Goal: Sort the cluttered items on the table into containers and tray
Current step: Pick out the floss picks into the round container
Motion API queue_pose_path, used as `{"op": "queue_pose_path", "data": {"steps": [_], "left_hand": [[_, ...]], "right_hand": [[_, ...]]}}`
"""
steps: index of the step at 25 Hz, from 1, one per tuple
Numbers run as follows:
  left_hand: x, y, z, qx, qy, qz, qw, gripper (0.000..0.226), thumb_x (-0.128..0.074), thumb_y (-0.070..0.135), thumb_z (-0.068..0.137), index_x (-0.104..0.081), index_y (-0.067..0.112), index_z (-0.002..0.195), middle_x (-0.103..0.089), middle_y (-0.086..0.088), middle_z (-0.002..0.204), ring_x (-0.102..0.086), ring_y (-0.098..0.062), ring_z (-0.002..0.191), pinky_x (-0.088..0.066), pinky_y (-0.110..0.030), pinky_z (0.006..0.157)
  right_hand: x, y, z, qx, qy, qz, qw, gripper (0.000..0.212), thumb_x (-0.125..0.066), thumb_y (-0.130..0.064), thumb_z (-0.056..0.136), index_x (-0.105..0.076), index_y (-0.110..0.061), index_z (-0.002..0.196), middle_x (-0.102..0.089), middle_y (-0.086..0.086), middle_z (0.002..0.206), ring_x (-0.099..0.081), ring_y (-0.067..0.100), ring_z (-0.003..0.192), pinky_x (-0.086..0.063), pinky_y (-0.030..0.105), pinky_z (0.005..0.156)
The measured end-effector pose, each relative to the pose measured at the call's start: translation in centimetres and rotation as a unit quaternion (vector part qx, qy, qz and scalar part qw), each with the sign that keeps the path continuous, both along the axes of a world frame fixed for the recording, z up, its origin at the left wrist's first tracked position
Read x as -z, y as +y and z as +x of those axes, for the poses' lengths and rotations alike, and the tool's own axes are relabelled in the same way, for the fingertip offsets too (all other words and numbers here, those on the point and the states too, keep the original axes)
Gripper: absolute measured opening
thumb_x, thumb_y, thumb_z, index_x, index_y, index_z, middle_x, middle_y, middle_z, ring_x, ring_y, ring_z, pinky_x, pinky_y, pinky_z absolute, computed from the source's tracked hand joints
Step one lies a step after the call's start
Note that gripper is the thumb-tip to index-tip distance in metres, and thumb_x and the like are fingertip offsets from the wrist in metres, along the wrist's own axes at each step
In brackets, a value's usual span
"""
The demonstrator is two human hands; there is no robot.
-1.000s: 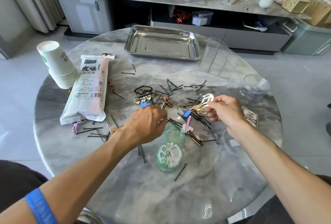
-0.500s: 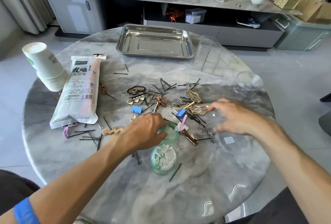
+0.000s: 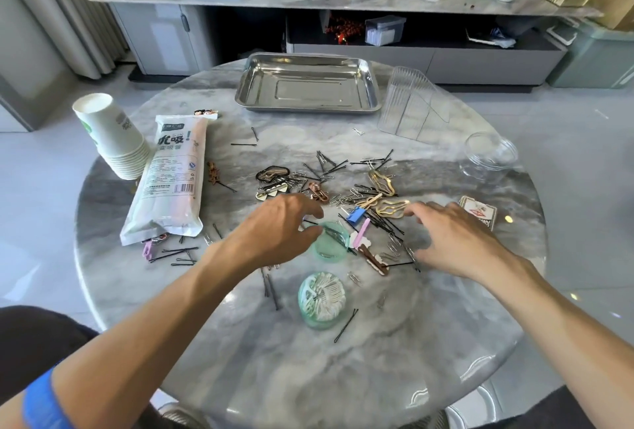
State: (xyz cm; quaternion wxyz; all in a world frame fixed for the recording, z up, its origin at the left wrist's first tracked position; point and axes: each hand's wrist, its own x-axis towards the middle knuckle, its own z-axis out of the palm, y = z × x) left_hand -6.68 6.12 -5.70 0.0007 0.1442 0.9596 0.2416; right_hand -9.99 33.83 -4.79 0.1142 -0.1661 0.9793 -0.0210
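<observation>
Hair clips, black bobby pins and paper clips lie scattered over the middle of the round marble table. My left hand hovers at the left rim of a small green cup. Its thumb and forefinger are apart, and dark bobby pins lie in the cup just below them. My right hand is spread flat over the clutter. Its forefinger touches a gold outline clip and its thumb is by some paper clips. A second green cup, nearer me, is full of white pieces.
A steel tray stands at the far side, with a clear ribbed holder and a clear jar to its right. A stack of paper cups and a bag of straws lie at left. A small card pack is beside my right hand.
My left hand moved from the pile to the green cup and its fingers parted there. My right hand let go of a pale clip and lowered, spread, onto the clutter.
</observation>
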Motion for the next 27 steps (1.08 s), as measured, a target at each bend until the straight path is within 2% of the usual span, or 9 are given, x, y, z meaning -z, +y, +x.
{"op": "queue_pose_path", "data": {"steps": [5, 8, 11, 15, 18, 20, 23, 25, 27], "left_hand": [[0.4, -1.2, 1.0, 0.003, 0.003, -0.026, 1.0, 0.027, -0.06, 0.029, 0.094, -0.068, 0.019, 0.118, -0.069, 0.003, 0.117, -0.066, -0.011, 0.094, -0.041, -0.015, 0.069], [0.6, -0.5, 0.8, 0.017, -0.014, -0.034, 0.999, 0.026, -0.06, 0.028, 0.093, -0.069, 0.021, 0.117, -0.07, 0.003, 0.114, -0.066, -0.013, 0.095, -0.051, -0.028, 0.076], [0.6, 0.5, 0.6, 0.024, -0.027, -0.024, 0.999, 0.025, -0.059, 0.025, 0.093, -0.07, 0.021, 0.115, -0.072, 0.003, 0.108, -0.068, -0.013, 0.091, -0.053, -0.029, 0.077], [0.3, 0.8, 0.9, 0.03, -0.041, -0.027, 0.998, 0.025, -0.057, 0.021, 0.093, -0.071, 0.021, 0.114, -0.073, 0.004, 0.104, -0.067, -0.011, 0.087, -0.046, -0.022, 0.071], [-0.5, -0.2, 1.1, 0.014, -0.033, -0.02, 0.999, 0.026, -0.056, 0.018, 0.092, -0.072, 0.02, 0.113, -0.073, 0.004, 0.102, -0.065, -0.012, 0.081, -0.044, -0.021, 0.069], [-0.9, -1.1, 1.3, -0.002, -0.019, -0.008, 1.0, 0.027, -0.056, 0.015, 0.091, -0.072, 0.021, 0.112, -0.073, 0.005, 0.1, -0.06, -0.007, 0.075, -0.04, -0.013, 0.064], [-0.9, -1.7, 1.6, -0.012, -0.015, -0.004, 1.0, 0.028, -0.057, 0.013, 0.089, -0.073, 0.022, 0.11, -0.072, 0.007, 0.098, -0.062, -0.005, 0.076, -0.045, -0.011, 0.065], [-0.7, -1.7, 1.7, -0.003, -0.026, -0.007, 1.0, 0.032, -0.06, 0.01, 0.084, -0.072, 0.022, 0.111, -0.07, 0.009, 0.099, -0.064, -0.006, 0.08, -0.052, -0.017, 0.07], [-0.2, -1.6, 1.6, 0.039, -0.034, -0.016, 0.999, 0.04, -0.063, 0.008, 0.079, -0.07, 0.025, 0.114, -0.062, 0.013, 0.103, -0.057, -0.002, 0.083, -0.043, -0.008, 0.068]], "right_hand": [[-2.7, 1.6, -0.8, 0.065, -0.047, -0.078, 0.994, 0.035, -0.081, -0.035, 0.075, -0.061, -0.032, 0.104, -0.063, -0.01, 0.107, -0.058, 0.014, 0.089, -0.049, 0.031, 0.082], [-3.3, 3.9, -0.4, 0.136, -0.046, 0.09, 0.986, 0.023, -0.075, -0.038, 0.072, -0.064, -0.019, 0.077, -0.073, -0.005, 0.076, -0.064, 0.017, 0.068, -0.049, 0.025, 0.062], [-2.0, 3.9, 1.4, 0.177, -0.192, 0.165, 0.951, 0.04, -0.068, -0.051, 0.074, -0.065, -0.011, 0.07, -0.066, -0.003, 0.051, -0.06, 0.015, 0.043, -0.04, 0.017, 0.046], [0.4, 1.8, 2.5, 0.081, -0.126, 0.075, 0.986, 0.009, -0.059, -0.018, 0.077, -0.062, -0.018, 0.069, -0.069, 0.001, 0.079, -0.065, 0.021, 0.076, -0.045, 0.024, 0.058], [-0.4, 0.3, 2.4, 0.062, -0.121, -0.104, 0.985, 0.014, -0.062, -0.016, 0.076, -0.059, -0.019, 0.062, -0.066, -0.003, 0.068, -0.059, 0.008, 0.062, -0.045, 0.024, 0.055], [-1.9, -0.5, 2.2, 0.091, -0.161, -0.3, 0.936, 0.011, -0.063, -0.022, 0.073, -0.06, -0.014, 0.065, -0.066, 0.001, 0.065, -0.055, 0.008, 0.056, -0.044, 0.025, 0.054], [-3.1, -1.4, 1.7, 0.129, -0.298, -0.56, 0.762, 0.011, -0.057, -0.02, 0.068, -0.061, -0.01, 0.07, -0.067, 0.014, 0.078, -0.06, 0.02, 0.065, -0.052, 0.032, 0.056], [-2.1, -1.8, 1.5, 0.171, -0.381, -0.608, 0.675, 0.011, -0.056, -0.021, 0.068, -0.06, -0.012, 0.073, -0.062, 0.018, 0.083, -0.06, 0.026, 0.065, -0.054, 0.036, 0.056], [-0.1, -1.9, 1.2, 0.248, -0.41, -0.569, 0.668, 0.019, -0.047, -0.021, 0.08, -0.06, -0.01, 0.09, -0.059, 0.018, 0.085, -0.06, 0.026, 0.065, -0.053, 0.033, 0.056]]}}
